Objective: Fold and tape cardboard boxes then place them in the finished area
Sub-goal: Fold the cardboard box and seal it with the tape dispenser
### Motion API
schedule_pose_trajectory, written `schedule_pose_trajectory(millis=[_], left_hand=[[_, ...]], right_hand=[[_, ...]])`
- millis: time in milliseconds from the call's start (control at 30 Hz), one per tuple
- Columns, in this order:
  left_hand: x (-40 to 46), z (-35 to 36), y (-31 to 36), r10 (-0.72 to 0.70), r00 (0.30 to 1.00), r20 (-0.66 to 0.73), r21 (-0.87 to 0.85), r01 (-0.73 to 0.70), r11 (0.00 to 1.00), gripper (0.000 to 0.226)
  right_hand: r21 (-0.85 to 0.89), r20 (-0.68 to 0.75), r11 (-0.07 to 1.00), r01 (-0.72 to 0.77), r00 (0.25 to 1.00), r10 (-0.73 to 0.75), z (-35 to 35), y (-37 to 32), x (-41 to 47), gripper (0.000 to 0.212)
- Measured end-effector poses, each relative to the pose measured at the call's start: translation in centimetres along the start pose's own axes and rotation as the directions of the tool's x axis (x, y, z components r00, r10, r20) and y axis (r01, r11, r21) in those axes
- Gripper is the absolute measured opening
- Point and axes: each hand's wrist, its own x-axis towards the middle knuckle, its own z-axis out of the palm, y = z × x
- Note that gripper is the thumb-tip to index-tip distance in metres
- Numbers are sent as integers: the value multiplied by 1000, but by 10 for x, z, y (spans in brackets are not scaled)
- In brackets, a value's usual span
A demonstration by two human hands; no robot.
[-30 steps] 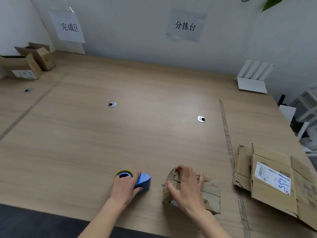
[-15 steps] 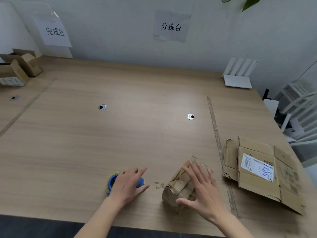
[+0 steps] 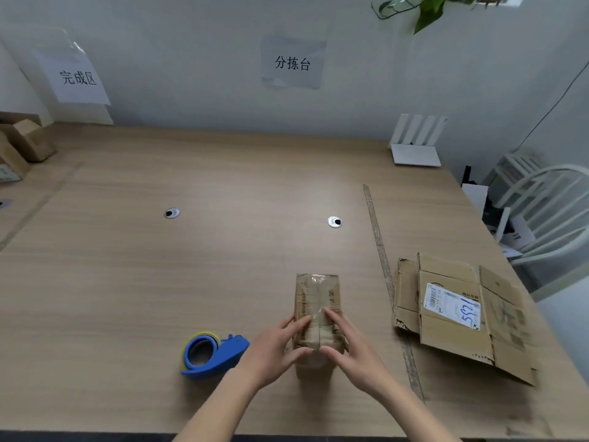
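Observation:
A small worn cardboard box point(image 3: 317, 295) with clear tape along its top seam stands on the wooden table point(image 3: 191, 282), long side pointing away from me. My left hand point(image 3: 274, 349) holds its near left side, fingers on top and thumb at the front. My right hand point(image 3: 353, 346) holds the near right side the same way. A blue tape dispenser point(image 3: 212, 354) with a yellow-edged roll lies just left of my left hand, untouched. A flattened cardboard box point(image 3: 459, 314) with a white shipping label lies to the right.
Folded boxes point(image 3: 22, 145) stand at the far left under a paper sign point(image 3: 76, 78). A tape strip point(image 3: 382, 269) runs down the table on the right. A white router point(image 3: 416, 141) sits at the back right, a white chair point(image 3: 548, 212) beyond the table edge.
My left hand let go of the tape dispenser and moved right onto the box. The box was turned lengthwise and both hands now hold its near end.

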Motion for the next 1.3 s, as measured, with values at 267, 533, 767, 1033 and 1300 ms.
schedule_pose_trajectory(millis=[267, 533, 767, 1033, 1300], left_hand=[[3, -8, -2, -57, 995, -77, 77, 63, 995, 70], [-36, -36, -42, -263, 932, -248, 289, 330, 898, 73], [-62, -11, -88, -550, 813, -191, 447, 571, 689, 95], [-64, -22, -100, -425, 888, -174, 135, 449, 883, 59], [-53, -124, -27, -90, 960, -264, 130, 128, 983, 54]], right_hand=[[-23, 28, 1000, 2, 1000, -1, 4, -1, 22, 75], [-154, -156, 988, -24, 988, 0, 7, -15, 14, 70], [-305, -243, 952, 28, 964, -107, 24, -23, 3, 68], [-381, -148, 904, 196, 952, -268, 30, -43, 6, 56], [208, 91, 976, 71, 992, -92, 28, -138, 40, 40]])
